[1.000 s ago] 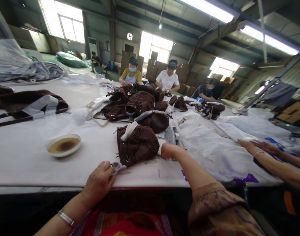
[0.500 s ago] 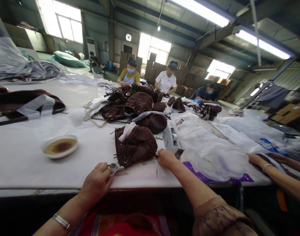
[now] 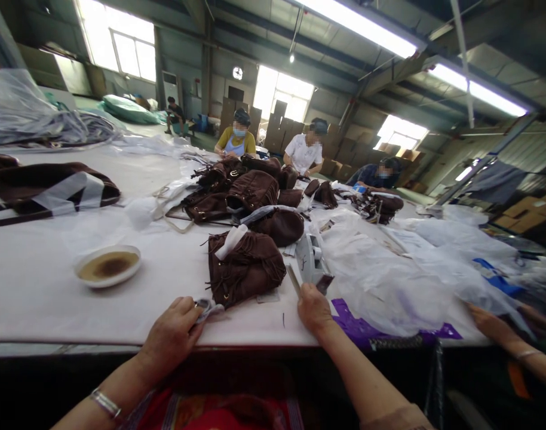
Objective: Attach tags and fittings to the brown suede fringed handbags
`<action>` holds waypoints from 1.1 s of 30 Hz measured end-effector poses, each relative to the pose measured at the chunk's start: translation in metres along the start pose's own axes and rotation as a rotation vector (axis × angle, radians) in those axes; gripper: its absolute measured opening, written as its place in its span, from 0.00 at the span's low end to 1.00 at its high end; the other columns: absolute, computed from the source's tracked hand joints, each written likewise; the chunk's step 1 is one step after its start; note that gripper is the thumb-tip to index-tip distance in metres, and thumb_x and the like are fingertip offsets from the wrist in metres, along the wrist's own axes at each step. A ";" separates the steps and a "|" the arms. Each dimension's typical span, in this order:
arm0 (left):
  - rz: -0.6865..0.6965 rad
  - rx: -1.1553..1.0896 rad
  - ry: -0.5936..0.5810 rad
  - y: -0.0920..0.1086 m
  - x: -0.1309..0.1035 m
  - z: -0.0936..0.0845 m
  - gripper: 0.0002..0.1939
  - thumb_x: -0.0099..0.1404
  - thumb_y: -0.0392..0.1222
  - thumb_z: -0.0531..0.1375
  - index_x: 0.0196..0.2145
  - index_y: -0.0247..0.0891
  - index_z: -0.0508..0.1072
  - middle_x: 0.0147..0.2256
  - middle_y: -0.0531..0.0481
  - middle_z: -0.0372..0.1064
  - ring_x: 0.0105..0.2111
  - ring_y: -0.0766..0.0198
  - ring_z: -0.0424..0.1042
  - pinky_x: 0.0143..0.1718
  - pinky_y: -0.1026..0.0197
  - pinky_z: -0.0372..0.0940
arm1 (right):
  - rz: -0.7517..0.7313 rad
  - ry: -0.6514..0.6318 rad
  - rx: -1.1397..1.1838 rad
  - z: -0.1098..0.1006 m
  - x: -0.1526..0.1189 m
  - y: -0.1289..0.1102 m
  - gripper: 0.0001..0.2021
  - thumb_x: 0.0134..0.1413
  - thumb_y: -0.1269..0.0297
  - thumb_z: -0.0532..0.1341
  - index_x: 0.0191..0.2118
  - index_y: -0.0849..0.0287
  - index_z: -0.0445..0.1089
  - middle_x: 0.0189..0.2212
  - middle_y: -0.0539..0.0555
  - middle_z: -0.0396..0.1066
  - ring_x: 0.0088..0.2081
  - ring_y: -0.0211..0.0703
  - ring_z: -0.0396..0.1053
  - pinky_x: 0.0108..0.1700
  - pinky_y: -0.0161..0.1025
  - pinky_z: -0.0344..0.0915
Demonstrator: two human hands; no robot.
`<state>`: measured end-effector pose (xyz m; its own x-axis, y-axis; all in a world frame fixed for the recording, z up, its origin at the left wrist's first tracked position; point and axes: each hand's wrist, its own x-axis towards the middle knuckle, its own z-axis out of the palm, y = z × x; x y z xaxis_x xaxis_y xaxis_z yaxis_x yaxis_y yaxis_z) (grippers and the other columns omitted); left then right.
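Resting on the table, there sat the fringed brown bag, a white wrap across its upper part, with a hand at either side. And look, at its near left corner, the left hand had its fingers closed around a grey cloth! Just off the bag's right end, the right hand appeared clamped on a thin pale strip, which pointed away alongside a grey dispenser. Good form here, one judged, called for a steady right grip, the strip held off the bag's loose strands, and a light left touch. Now the edges: the table's front rim ran close on the near side of the bag, so margin looked thin. The roomiest stretch lay left of the bag, towards a white dish that a wide swing might have knocked. Right of the bag, purple plastic crowded in; beyond it, heaped brown bags blocked the way.
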<state>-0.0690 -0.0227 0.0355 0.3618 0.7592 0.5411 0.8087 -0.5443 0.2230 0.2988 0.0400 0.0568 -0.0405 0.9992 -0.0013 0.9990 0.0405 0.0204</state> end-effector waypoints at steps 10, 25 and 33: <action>-0.013 -0.030 0.023 -0.002 -0.001 0.001 0.07 0.68 0.38 0.55 0.35 0.38 0.74 0.32 0.46 0.65 0.35 0.57 0.66 0.39 0.57 0.66 | 0.078 -0.081 0.029 -0.001 0.010 0.005 0.09 0.58 0.72 0.55 0.41 0.63 0.72 0.40 0.64 0.76 0.43 0.51 0.75 0.44 0.40 0.65; -0.020 -0.041 0.010 -0.006 -0.003 0.005 0.08 0.68 0.37 0.55 0.36 0.38 0.74 0.33 0.45 0.66 0.36 0.58 0.67 0.39 0.57 0.66 | 0.099 -0.122 -0.109 -0.010 0.016 -0.018 0.21 0.59 0.79 0.50 0.55 0.61 0.68 0.35 0.64 0.77 0.38 0.54 0.78 0.37 0.43 0.68; 0.000 -0.055 0.015 -0.008 -0.002 0.005 0.07 0.67 0.37 0.56 0.38 0.37 0.75 0.33 0.45 0.66 0.36 0.57 0.67 0.39 0.56 0.66 | -0.011 -0.047 -0.112 -0.009 0.007 -0.016 0.13 0.60 0.78 0.50 0.43 0.66 0.71 0.43 0.69 0.72 0.45 0.55 0.74 0.43 0.44 0.68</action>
<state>-0.0743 -0.0180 0.0281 0.3547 0.7539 0.5531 0.7817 -0.5636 0.2669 0.2823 0.0466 0.0651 -0.0478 0.9976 -0.0493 0.9898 0.0540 0.1320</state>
